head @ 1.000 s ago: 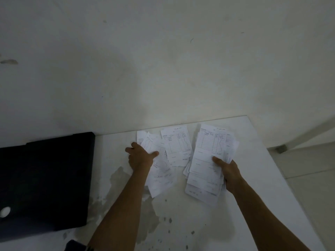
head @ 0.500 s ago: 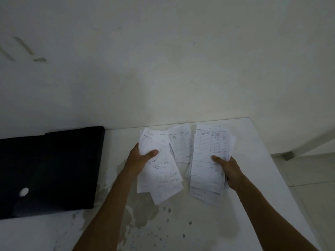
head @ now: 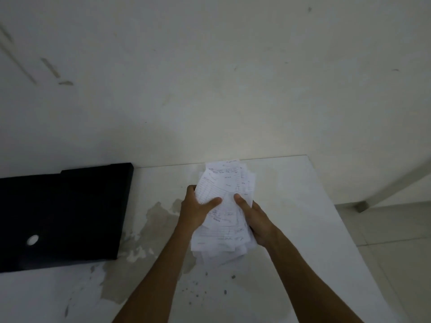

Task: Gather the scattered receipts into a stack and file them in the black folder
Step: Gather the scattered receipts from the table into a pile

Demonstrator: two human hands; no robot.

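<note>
My left hand (head: 194,210) and right hand (head: 255,220) pinch the receipts (head: 225,201) into one ragged bundle above the surface (head: 303,206). Gathering looks done, as far as I can tell; squaring and filing in the closed black folder (head: 63,215) remain.

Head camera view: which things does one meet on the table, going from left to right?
Flat black folder → left hand → untidy bundle of white paper receipts → right hand.

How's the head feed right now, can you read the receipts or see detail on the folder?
Head view: dim and soft; print on the receipts held by the left hand and right hand is blurred, unreadable. The black folder is nearly featureless apart from one pale round spot. Wide-angle bending at the table edges.
</note>
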